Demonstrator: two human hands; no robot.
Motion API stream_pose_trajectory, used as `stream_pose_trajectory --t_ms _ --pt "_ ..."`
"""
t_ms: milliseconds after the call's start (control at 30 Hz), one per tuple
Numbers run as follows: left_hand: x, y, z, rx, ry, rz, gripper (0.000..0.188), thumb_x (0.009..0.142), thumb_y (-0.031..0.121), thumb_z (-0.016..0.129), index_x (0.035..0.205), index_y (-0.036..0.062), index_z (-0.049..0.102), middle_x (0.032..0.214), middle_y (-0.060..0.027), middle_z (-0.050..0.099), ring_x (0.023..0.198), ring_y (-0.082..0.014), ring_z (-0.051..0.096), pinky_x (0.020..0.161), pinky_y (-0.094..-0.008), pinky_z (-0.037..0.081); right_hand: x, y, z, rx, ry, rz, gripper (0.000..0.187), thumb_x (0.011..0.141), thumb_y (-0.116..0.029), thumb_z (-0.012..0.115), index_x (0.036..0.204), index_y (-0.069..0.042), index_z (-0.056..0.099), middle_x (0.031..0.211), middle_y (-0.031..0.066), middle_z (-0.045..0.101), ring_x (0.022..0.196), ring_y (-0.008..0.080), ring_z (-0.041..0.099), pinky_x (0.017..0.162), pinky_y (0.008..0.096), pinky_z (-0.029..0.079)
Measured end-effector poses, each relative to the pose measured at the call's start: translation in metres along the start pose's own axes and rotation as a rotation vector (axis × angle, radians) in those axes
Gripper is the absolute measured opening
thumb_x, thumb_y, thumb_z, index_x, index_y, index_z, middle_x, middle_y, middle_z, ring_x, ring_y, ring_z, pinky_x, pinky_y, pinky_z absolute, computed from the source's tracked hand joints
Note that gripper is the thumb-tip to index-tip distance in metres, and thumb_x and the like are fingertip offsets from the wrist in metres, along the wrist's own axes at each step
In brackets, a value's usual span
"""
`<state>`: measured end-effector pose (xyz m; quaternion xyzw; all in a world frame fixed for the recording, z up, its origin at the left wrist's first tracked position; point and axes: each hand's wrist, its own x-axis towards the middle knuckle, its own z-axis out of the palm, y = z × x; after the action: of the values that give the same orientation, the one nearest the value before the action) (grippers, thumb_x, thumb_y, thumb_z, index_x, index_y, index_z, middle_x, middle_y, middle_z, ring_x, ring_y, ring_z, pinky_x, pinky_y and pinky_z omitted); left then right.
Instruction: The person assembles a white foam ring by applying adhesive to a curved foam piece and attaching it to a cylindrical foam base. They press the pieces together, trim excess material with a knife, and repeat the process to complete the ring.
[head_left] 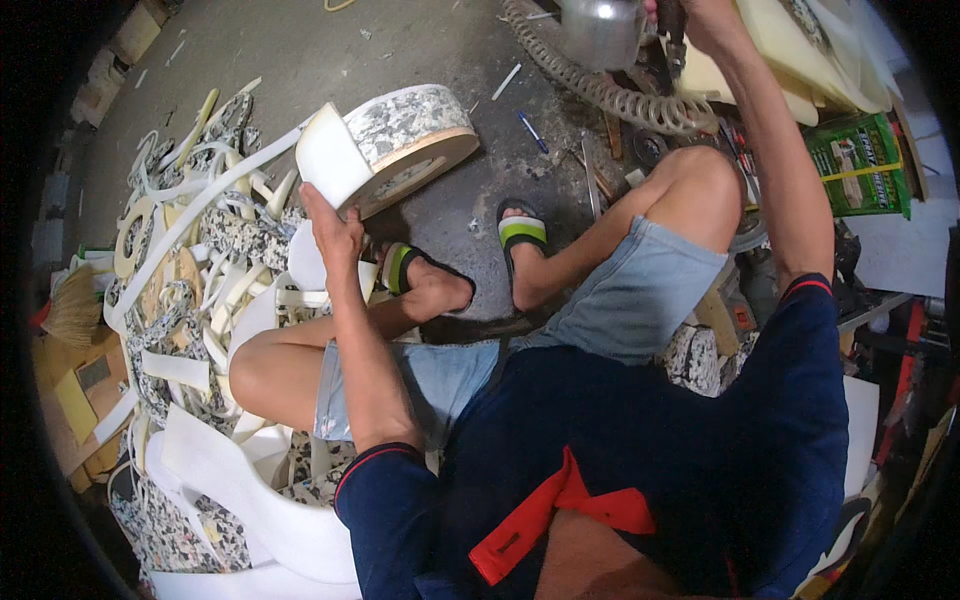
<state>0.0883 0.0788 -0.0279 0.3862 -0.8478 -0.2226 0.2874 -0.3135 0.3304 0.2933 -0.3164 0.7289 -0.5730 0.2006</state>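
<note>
My left hand [335, 235] grips the lower edge of a white foam strip [333, 155], its fingers partly hidden. The strip lies against the side of a round piece with a wooden rim [430, 155] and speckled grey-and-white foam [405, 120] around it. This round piece stands tilted on the floor in front of my feet. At the upper right, my right hand [708, 25] is closed around the dark handle of a spray gun [674, 40], partly cut off by the picture edge. A metal cup [600, 35] shows beside the handle, and a clear coiled hose [640, 108] hangs below.
Foam offcuts [210, 240] pile up on the left, with larger white sheets [240, 480] nearer me. A broom [75, 308] is at the far left. On the floor lie a blue pen [532, 131] and a long metal blade [590, 175]. A green package [855, 165] stands at right.
</note>
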Motion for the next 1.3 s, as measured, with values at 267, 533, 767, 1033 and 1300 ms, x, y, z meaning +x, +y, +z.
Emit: stream_pose_trajectory --t_ms 267,533,767,1033,1300 --pt "0.010 0.010 -0.013 -0.019 -0.016 0.042 0.087 0.082 -0.001 0.068 0.156 -0.0056 0.022 0.156 -0.0340 0.031 0.148 -0.0446 0.029 0.123 -0.0431 0.024 0.070 0.153 -0.056 -0.212 0.142 -0.182 0.031 0.095 -0.021 0.065 0.118 0.000 0.062 0.102 0.0116 0.071 0.085 0.0219 0.070 0.072 0.0353 0.059" --pt "0.039 -0.011 -0.016 -0.086 -0.118 -0.119 0.085 0.084 0.002 0.072 0.156 -0.0017 0.027 0.156 -0.0277 0.038 0.145 -0.0364 0.039 0.119 -0.0383 0.031 0.067 0.331 -0.024 -0.352 0.343 0.045 0.037 0.086 -0.020 0.066 0.115 0.002 0.064 0.106 0.0176 0.072 0.101 0.0271 0.068 0.092 0.0391 0.050" --pt "0.042 -0.017 -0.033 -0.145 -0.191 -0.215 0.088 0.086 0.003 0.072 0.159 0.0037 0.023 0.148 -0.0235 0.050 0.133 -0.0323 0.053 0.111 -0.0389 0.041 0.062 0.383 -0.010 -0.411 0.518 0.047 0.034 0.087 -0.019 0.061 0.115 0.000 0.062 0.093 0.0180 0.073 0.097 0.0332 0.070 0.090 0.0403 0.050" --pt "0.035 -0.027 -0.031 -0.273 -0.196 -0.242 0.088 0.088 0.002 0.072 0.160 0.0044 0.022 0.144 -0.0255 0.053 0.125 -0.0274 0.059 0.100 -0.0345 0.049 0.025 0.308 -0.005 -0.283 0.371 0.085 0.037 0.097 -0.038 0.064 0.108 -0.003 0.070 0.074 0.0037 0.068 0.066 0.0127 0.062 0.064 0.0302 0.047" --pt "0.036 -0.015 -0.038 -0.302 -0.208 -0.207 0.080 0.090 -0.003 0.068 0.157 0.0011 0.025 0.141 -0.0231 0.056 0.123 -0.0239 0.056 0.104 -0.0324 0.043 -0.060 0.170 0.061 -0.037 0.090 0.345 0.062 0.094 -0.062 0.062 0.109 -0.002 0.067 0.078 0.0013 0.065 0.061 0.0093 0.058 0.058 0.0258 0.050"
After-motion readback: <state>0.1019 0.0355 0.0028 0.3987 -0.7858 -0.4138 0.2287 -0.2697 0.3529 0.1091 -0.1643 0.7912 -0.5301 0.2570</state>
